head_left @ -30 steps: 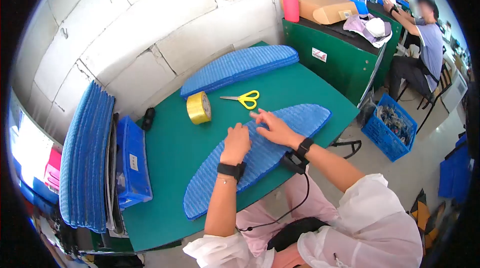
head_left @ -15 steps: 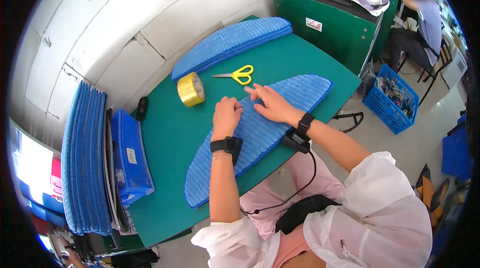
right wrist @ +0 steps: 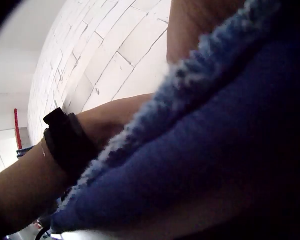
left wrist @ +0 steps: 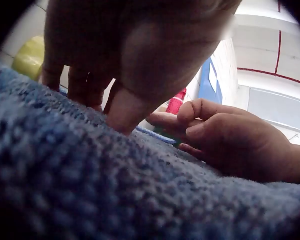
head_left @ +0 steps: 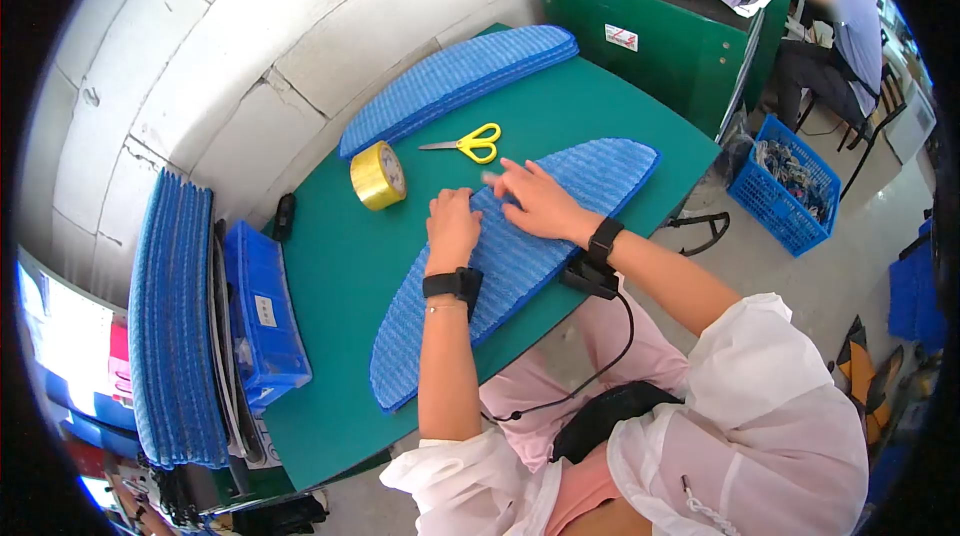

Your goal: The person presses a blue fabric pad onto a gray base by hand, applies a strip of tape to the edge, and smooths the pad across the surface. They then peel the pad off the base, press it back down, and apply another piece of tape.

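Observation:
A half-moon mop pad (head_left: 605,176) of fuzzy blue striped cloth lies flat across the near part of the green table. On its middle rests my left hand (head_left: 455,231), fingertips down against the pile near the far edge. My right hand (head_left: 540,204) lies on the pad to the right, fingers loosely bent and index finger towards the left hand. In the left wrist view, the left thumb and fingers (left wrist: 125,107) touch the fuzzy surface with nothing held. The pad's edge hides most of the right hand in the right wrist view.
Beyond the pad lie yellow-handled scissors (head_left: 480,143) and a yellow tape roll (head_left: 378,176). More blue pads (head_left: 455,86) are stacked by the wall. At left stand a blue bin (head_left: 265,311) and a tall pad stack (head_left: 175,326). A person (head_left: 850,36) sits far right.
The head view has tilted down, so the table sits higher in it. Both hands stay on the pad; the left fingers have spread slightly and flattened.

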Motion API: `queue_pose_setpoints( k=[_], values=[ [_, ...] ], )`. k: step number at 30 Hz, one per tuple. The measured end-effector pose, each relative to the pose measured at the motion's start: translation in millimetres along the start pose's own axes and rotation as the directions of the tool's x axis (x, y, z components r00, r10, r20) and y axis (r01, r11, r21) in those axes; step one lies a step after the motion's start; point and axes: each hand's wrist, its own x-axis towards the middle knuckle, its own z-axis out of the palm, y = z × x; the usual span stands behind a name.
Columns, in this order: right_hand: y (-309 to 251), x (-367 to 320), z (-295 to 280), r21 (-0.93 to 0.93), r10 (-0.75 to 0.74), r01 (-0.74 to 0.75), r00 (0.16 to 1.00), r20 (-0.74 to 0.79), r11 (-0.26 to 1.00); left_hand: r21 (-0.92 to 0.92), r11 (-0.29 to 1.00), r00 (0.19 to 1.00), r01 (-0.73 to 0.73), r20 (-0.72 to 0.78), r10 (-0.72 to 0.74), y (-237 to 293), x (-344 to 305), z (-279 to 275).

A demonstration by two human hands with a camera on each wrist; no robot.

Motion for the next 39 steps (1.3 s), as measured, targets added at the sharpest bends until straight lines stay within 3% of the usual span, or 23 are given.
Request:
queue_pose_setpoints(
  k=[2,4,8,10,14,16,19,23,25,31,39],
  values=[
    [-1,1,-1,-0.085,-0.027,0.033,0.998,0.064,0.996,0.007,1.0,1.0,-0.004,-0.004,0.004,2,0,-2],
    [-4,3,-4,-0.111,0.045,-0.028,0.986,0.161,0.993,0.022,1.0,0.999,0.02,0.03,-0.021,6,0,-6],
    [-2,2,-3,-0.071,0.052,-0.042,0.987,0.149,0.997,0.015,1.0,1.0,0.014,0.022,-0.015,4,1,-4],
    [2,1,2,0.017,0.03,-0.03,0.999,0.012,0.999,0.007,1.0,1.0,0.011,0.01,-0.011,3,1,-3],
    [-6,3,-6,0.153,0.048,-0.044,0.999,-0.018,0.987,0.006,1.0,1.0,0.015,0.011,-0.015,4,1,-4],
    [-7,1,-4,-0.115,0.022,-0.009,0.993,0.12,0.993,0.013,1.0,1.0,0.012,0.012,-0.012,5,0,-5],
    [-6,3,-5,-0.15,0.039,-0.013,0.984,0.174,0.989,0.021,1.0,1.0,0.014,0.025,-0.014,7,1,-7],
    [-6,2,-6,-0.062,0.029,-0.022,0.992,0.125,0.998,0.031,0.999,1.0,0.005,0.018,-0.005,8,1,-8],
    [-5,2,-3,0.096,0.044,-0.04,0.998,-0.045,0.995,0.004,1.0,1.0,-0.004,-0.001,0.004,8,1,-7],
    [-1,2,0,-0.093,0.047,-0.042,0.997,0.063,0.995,0.028,1.0,1.0,-0.011,0.003,0.011,9,1,-7],
    [0,2,-2,0.05,0.059,-0.06,0.998,0.018,0.997,0.035,0.999,1.0,0.022,0.009,-0.022,11,2,-7]
  ],
)
